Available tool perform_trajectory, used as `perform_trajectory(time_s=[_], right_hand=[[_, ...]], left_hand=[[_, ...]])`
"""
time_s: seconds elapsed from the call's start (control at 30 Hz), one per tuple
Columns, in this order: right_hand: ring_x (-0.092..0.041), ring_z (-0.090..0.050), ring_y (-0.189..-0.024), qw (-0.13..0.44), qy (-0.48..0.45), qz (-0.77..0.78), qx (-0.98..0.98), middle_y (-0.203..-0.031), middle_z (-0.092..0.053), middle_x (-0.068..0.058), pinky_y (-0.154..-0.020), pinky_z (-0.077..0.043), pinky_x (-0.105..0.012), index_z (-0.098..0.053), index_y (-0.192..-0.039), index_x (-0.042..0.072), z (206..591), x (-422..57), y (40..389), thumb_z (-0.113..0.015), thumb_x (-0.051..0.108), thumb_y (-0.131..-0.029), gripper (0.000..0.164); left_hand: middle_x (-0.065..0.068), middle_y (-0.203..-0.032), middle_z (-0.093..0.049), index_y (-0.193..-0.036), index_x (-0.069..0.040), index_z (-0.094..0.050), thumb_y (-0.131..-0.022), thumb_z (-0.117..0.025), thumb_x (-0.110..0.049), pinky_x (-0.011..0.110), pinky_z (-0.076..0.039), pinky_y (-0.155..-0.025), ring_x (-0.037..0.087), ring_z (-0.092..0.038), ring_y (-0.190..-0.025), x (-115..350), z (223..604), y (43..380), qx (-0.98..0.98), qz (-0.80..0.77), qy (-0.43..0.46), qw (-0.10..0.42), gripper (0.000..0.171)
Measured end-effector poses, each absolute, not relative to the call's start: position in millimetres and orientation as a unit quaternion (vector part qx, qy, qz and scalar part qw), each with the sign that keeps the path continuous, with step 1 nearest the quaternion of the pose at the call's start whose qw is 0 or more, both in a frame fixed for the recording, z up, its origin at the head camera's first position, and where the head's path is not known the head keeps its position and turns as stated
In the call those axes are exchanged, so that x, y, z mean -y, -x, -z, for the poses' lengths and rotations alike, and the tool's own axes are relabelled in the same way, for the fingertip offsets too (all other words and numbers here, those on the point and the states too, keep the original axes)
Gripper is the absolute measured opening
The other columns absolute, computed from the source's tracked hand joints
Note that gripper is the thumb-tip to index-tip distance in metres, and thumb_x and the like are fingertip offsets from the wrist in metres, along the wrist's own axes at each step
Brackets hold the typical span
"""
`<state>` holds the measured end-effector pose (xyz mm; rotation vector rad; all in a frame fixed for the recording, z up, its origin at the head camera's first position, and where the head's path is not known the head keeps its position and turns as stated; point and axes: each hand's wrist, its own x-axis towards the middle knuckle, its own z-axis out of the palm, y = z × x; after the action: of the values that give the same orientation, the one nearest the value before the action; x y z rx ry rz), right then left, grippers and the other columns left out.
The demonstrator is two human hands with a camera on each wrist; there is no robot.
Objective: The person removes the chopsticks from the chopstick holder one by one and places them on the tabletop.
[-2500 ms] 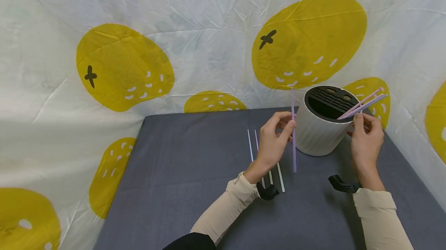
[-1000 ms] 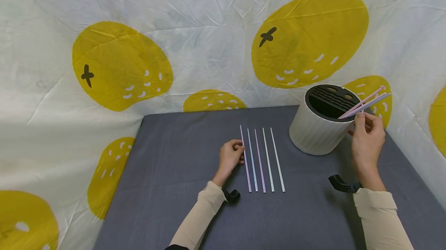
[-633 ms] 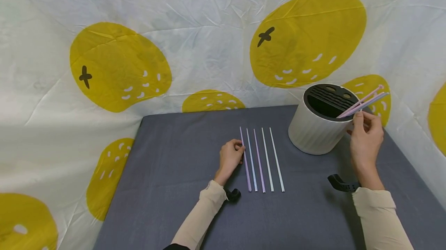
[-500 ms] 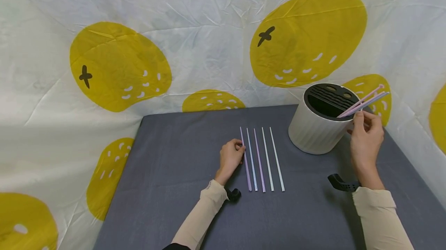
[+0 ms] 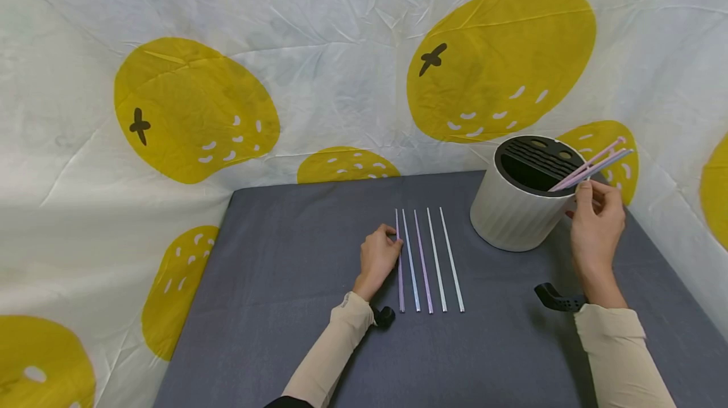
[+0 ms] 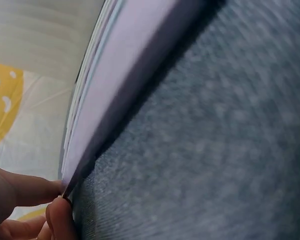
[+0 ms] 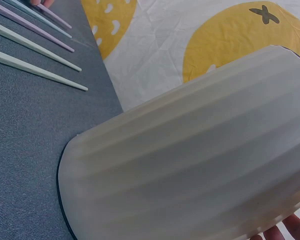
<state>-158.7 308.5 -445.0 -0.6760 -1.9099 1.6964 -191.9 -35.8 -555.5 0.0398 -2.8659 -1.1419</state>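
Note:
My left hand [image 5: 378,259] pinches the leftmost purple chopstick [image 5: 400,288], which lies on the grey cloth. In the left wrist view, thumb and fingertips meet at that chopstick's edge [image 6: 115,75]. To its right, in a spaced row, lie a pale blue chopstick [image 5: 411,263], another purple one [image 5: 423,263] and two whitish ones [image 5: 436,263]. My right hand [image 5: 598,231] grips the rim of a ribbed off-white utensil holder [image 5: 512,218] with thumb and curled fingers. Several pink and bluish chopsticks [image 5: 594,168] lean out of the holder's opening, just above that hand.
The holder's black top [image 5: 537,149] has long slots and round holes beside a large opening. Behind the grey-covered table [image 5: 284,256] hangs a white cloth [image 5: 341,92] with yellow fruit prints. A black strap mount [image 5: 560,299] sits at my right wrist.
My left hand has brought the purple chopstick from beside the holder down to the row's left end, then shifted it slightly right and straightened it. The right hand stays at the rim.

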Motion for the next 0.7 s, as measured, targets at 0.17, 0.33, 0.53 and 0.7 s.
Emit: perform_trajectory(time_s=[0.17,0.33,0.53,0.7], right_hand=[[0.0,-0.056,-0.104,0.243,0.252,-0.626,0.697,-0.113,-0.057,0.019,-0.072,-0.05,-0.005,-0.062,-0.129,0.024,443.4,-308.8,157.9,-0.057,0.037,-0.107,0.026],[-0.001,-0.054,-0.105,0.236,0.259,-0.63,0.693,-0.114,-0.056,0.018,-0.073,-0.049,-0.004,-0.061,-0.133,0.023,442.3,-310.3,157.5,-0.058,0.038,-0.107,0.03],[0.0,-0.053,-0.106,0.227,0.263,-0.619,0.704,-0.115,-0.055,0.02,-0.074,-0.049,-0.004,-0.06,-0.136,0.022,442.7,-311.0,157.6,-0.057,0.04,-0.107,0.034],[0.001,-0.053,-0.104,0.228,0.258,-0.611,0.713,-0.112,-0.054,0.021,-0.075,-0.049,-0.004,-0.059,-0.138,0.022,444.6,-310.5,157.4,-0.056,0.04,-0.107,0.035]], left_hand=[[-0.003,-0.072,-0.069,-0.114,-0.013,-0.072,-0.094,-0.078,-0.023,0.026,-0.044,-0.052,0.01,-0.057,-0.057,34.2,554.6,191.8,0.934,0.354,-0.012,0.037,0.023],[-0.001,-0.072,-0.07,-0.116,-0.012,-0.071,-0.095,-0.076,-0.022,0.027,-0.044,-0.053,0.011,-0.058,-0.058,32.1,552.7,191.1,0.937,0.348,-0.016,0.036,0.024],[0.001,-0.073,-0.071,-0.117,-0.011,-0.07,-0.096,-0.075,-0.021,0.029,-0.044,-0.052,0.013,-0.06,-0.058,30.0,552.5,190.7,0.939,0.341,-0.019,0.037,0.024],[0.01,-0.08,-0.075,-0.113,-0.009,-0.068,-0.098,-0.073,-0.023,0.036,-0.051,-0.054,0.023,-0.068,-0.063,26.7,548.0,189.4,0.958,0.283,-0.008,0.038,0.021]])
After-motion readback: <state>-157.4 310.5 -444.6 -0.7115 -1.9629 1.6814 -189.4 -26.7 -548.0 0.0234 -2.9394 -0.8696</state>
